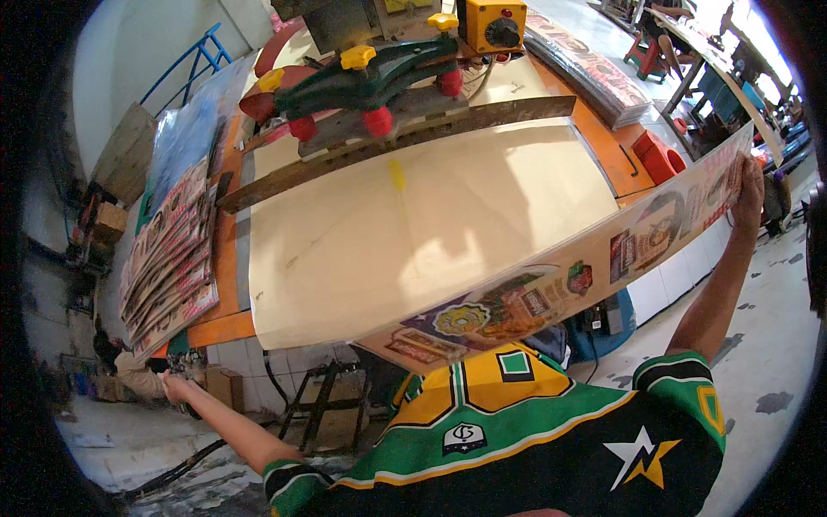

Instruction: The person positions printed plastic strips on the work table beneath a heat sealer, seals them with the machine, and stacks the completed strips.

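Observation:
My right hand [749, 188], at the far right with the arm stretched out, is closed on the end of a long printed plastic sheet [594, 258]. The sheet slants down from that hand to the front edge of a cream work surface [413, 233], its lower end in front of my chest. My left hand [177, 390] is low at the left, below a stack of printed plastic sheets [172, 258]. It is apart from the long sheet, and its fingers are too small to make out.
Across the back of the surface runs a metal bar [508, 116] under a green clamp [370, 77] with yellow knobs and red feet. A yellow control box [493, 26] stands behind. At the right are a red container [659, 157], a hex key [627, 160] and another sheet stack [594, 73].

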Action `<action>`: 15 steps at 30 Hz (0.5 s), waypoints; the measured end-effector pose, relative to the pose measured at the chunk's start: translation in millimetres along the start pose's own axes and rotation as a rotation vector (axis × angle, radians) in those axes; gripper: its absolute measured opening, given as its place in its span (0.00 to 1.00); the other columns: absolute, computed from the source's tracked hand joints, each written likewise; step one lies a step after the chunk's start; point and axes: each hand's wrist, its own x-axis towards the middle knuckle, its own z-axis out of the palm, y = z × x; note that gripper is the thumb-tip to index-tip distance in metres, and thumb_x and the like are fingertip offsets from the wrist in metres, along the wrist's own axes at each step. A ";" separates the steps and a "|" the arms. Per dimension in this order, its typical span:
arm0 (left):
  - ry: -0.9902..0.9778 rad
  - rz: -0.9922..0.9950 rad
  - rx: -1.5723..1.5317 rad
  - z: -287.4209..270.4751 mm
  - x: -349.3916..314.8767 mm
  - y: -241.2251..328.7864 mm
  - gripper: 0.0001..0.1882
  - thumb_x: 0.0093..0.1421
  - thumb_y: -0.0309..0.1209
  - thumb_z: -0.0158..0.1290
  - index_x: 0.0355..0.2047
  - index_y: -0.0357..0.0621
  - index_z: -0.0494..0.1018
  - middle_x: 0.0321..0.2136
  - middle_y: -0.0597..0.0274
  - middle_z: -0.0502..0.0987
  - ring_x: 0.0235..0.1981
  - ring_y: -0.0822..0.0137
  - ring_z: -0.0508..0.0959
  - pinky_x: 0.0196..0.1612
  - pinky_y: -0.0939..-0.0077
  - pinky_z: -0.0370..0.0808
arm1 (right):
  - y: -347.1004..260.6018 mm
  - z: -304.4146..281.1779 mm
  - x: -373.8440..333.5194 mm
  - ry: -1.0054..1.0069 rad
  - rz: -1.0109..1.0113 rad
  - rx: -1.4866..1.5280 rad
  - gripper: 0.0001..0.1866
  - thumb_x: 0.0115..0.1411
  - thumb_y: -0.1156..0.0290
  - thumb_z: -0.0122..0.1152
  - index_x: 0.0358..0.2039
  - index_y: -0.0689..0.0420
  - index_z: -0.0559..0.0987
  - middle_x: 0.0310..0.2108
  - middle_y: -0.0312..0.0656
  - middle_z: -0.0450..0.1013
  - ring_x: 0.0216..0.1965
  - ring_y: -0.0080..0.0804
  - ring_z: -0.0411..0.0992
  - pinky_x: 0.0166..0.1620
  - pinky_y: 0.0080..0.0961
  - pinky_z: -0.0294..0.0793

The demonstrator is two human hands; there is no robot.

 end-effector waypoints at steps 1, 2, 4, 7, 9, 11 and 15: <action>0.003 0.012 -0.018 5.7 5.2 -0.2 0.12 0.62 0.38 0.58 0.34 0.41 0.83 0.22 0.61 0.74 0.20 0.64 0.70 0.26 0.64 0.68 | 3.1 5.9 2.9 0.053 -0.001 -0.021 0.25 0.73 0.55 0.53 0.59 0.64 0.73 0.51 0.42 0.73 0.51 0.31 0.71 0.56 0.30 0.72; 0.004 -0.002 -0.036 0.0 9.6 -0.9 0.12 0.63 0.37 0.57 0.35 0.42 0.83 0.21 0.62 0.73 0.20 0.65 0.69 0.25 0.65 0.66 | 5.0 10.1 7.0 0.048 -0.002 -0.015 0.25 0.73 0.55 0.53 0.59 0.64 0.73 0.51 0.42 0.73 0.51 0.31 0.71 0.56 0.30 0.72; -0.018 -0.090 -0.084 -12.2 8.2 -2.2 0.12 0.64 0.37 0.56 0.36 0.42 0.83 0.21 0.64 0.71 0.19 0.68 0.66 0.24 0.68 0.64 | 5.2 12.3 8.8 0.263 0.029 -0.122 0.26 0.74 0.54 0.50 0.60 0.62 0.72 0.51 0.40 0.73 0.51 0.30 0.71 0.55 0.31 0.71; -0.107 -0.189 -0.179 -11.1 -13.6 6.6 0.11 0.66 0.36 0.55 0.37 0.42 0.82 0.19 0.67 0.68 0.17 0.71 0.63 0.21 0.71 0.61 | -7.4 -43.1 -9.4 0.420 -0.116 -0.104 0.26 0.74 0.53 0.48 0.61 0.61 0.72 0.56 0.40 0.72 0.57 0.32 0.70 0.59 0.34 0.70; -0.183 -0.222 -0.227 -19.2 -26.2 18.1 0.11 0.67 0.35 0.54 0.38 0.43 0.82 0.19 0.69 0.65 0.16 0.73 0.60 0.20 0.73 0.58 | -6.0 -55.2 -15.8 0.436 -0.002 0.072 0.27 0.74 0.54 0.49 0.63 0.62 0.70 0.59 0.42 0.70 0.59 0.32 0.69 0.62 0.34 0.69; -0.257 -0.189 -0.219 -38.8 -46.8 39.0 0.11 0.68 0.35 0.54 0.39 0.43 0.82 0.18 0.71 0.63 0.15 0.75 0.58 0.18 0.76 0.56 | -12.0 5.8 -25.0 0.461 0.095 0.228 0.28 0.74 0.54 0.50 0.64 0.61 0.69 0.61 0.40 0.70 0.59 0.32 0.70 0.62 0.34 0.69; -0.481 -0.039 -0.121 -48.6 -102.7 79.0 0.13 0.70 0.39 0.53 0.37 0.43 0.80 0.18 0.76 0.60 0.15 0.81 0.57 0.18 0.82 0.54 | 23.1 -1.0 -41.1 0.321 0.008 0.315 0.27 0.74 0.55 0.51 0.64 0.62 0.70 0.60 0.41 0.70 0.58 0.29 0.70 0.60 0.32 0.71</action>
